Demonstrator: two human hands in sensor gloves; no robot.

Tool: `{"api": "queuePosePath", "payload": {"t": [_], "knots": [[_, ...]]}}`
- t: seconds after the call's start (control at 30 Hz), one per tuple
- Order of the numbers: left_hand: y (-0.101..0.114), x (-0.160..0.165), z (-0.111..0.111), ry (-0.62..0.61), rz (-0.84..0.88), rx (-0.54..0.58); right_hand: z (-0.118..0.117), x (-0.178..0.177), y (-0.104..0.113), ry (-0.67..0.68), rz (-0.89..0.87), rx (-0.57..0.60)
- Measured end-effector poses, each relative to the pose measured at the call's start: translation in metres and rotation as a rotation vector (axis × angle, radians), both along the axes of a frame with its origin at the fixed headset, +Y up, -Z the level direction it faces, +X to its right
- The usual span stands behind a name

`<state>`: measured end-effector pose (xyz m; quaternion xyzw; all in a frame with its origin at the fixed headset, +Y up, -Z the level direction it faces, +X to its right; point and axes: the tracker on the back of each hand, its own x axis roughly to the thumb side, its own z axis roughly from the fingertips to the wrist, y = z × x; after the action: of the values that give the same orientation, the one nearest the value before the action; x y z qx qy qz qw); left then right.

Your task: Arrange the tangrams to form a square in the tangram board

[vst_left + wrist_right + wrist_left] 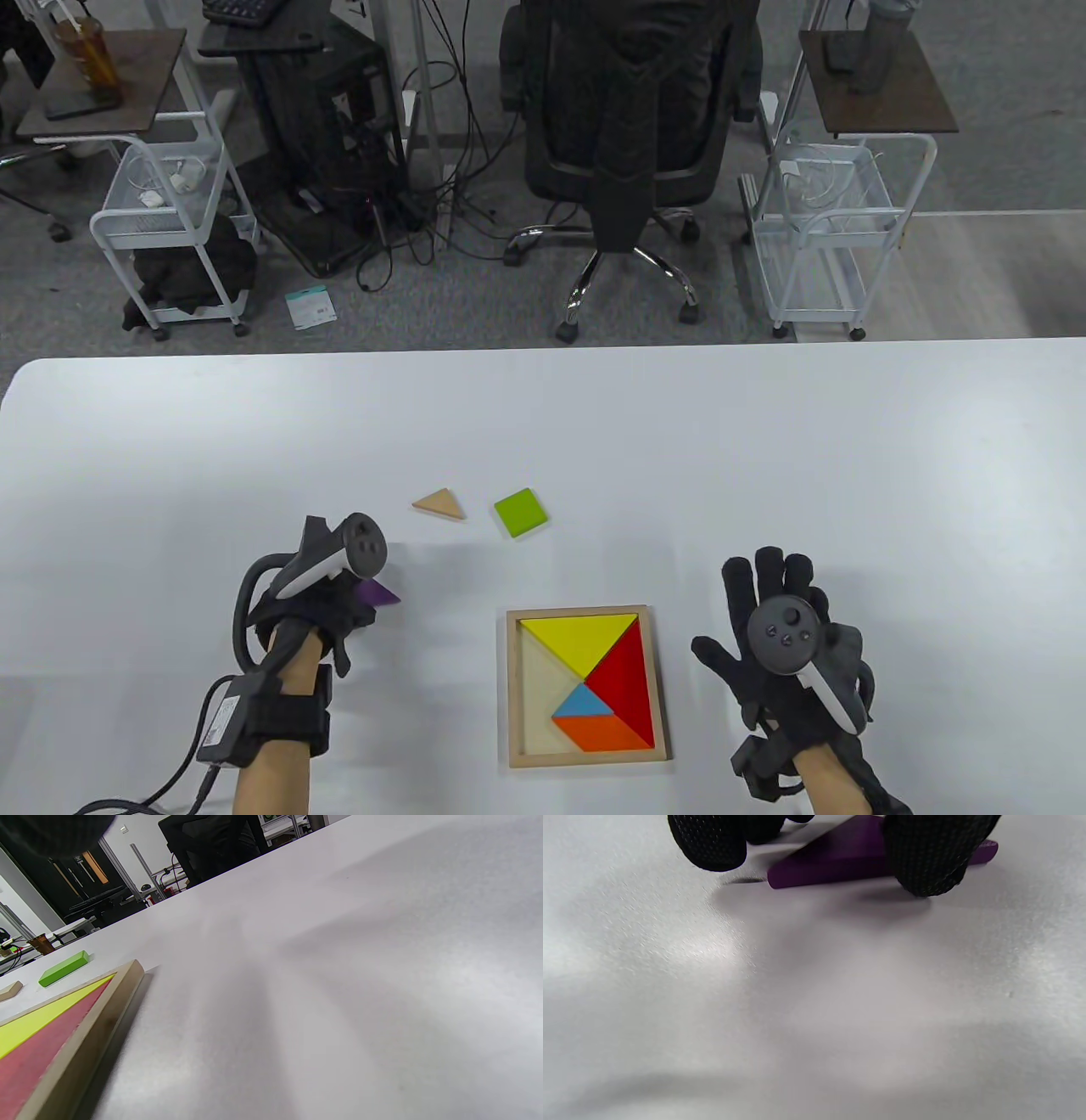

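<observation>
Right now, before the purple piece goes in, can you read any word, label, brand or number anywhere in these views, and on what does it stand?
No text reads in any view.
Teal and white packet on the floor: print present, too small to read.
Wooden tangram board and its coloured pieces: no markings.
Purple tangram piece held by the left hand: plain.
Tracker on the right hand: buttons only, no legible brand.

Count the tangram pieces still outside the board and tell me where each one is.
3. The tan triangle and green square lie loose on the table beyond the board. The purple piece is under the left hand fingertips, partly hidden.
</observation>
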<state>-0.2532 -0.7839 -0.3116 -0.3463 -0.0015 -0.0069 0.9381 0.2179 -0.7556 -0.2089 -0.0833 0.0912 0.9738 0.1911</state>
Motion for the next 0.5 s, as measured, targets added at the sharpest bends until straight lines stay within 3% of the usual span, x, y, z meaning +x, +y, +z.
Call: {"api": "queuePosePath", "payload": {"t": [0.5], "knots": [[-0.0001,0.003,-0.0021,0.0,0.019,0.049,-0.0003,-0.0013,-0.0008,0.007,0.007,-0.005]]}}
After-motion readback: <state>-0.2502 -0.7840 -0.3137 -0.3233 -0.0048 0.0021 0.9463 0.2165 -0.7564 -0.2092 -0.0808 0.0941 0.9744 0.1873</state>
